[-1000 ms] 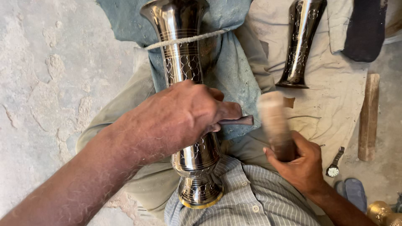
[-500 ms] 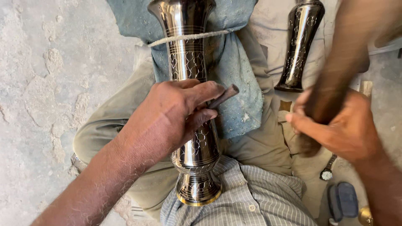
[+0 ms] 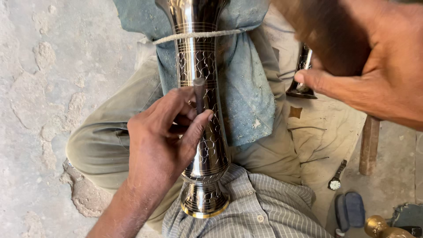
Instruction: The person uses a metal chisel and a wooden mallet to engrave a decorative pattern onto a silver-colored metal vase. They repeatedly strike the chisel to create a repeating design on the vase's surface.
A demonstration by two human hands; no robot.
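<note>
No packages, labels or signs showed anywhere in the view. A tall polished metal vase [image 3: 200,110] with engraved scroll patterns lay lengthwise along the person's lap, its gold-rimmed foot against the striped shirt [image 3: 260,207] and its upper part resting on a dusty blue cloth [image 3: 246,88], where a pale cord [image 3: 198,35] ran across it.

The left hand [image 3: 161,141] lay over the middle of the vase, fingers curled closed around a short dark chisel [image 3: 199,92], which stood with its tip on the engraved surface. The vase passed directly under this hand and showed above and below it.

The right hand [image 3: 379,75] was raised high, close to the camera and well apart from the vase. It seemed to grip a blurred brown wooden handle [image 3: 326,31], perhaps a mallet, though the blur left that unsure.

A second engraved vase [image 3: 302,75] stood on the beige cloth [image 3: 326,136] to the right, partly hidden behind the raised hand. Farther right lay a wooden stick [image 3: 369,145], a wristwatch [image 3: 337,176], a blue sandal [image 3: 350,211] and a brass object [image 3: 379,227] on the rough concrete floor [image 3: 53,79].
</note>
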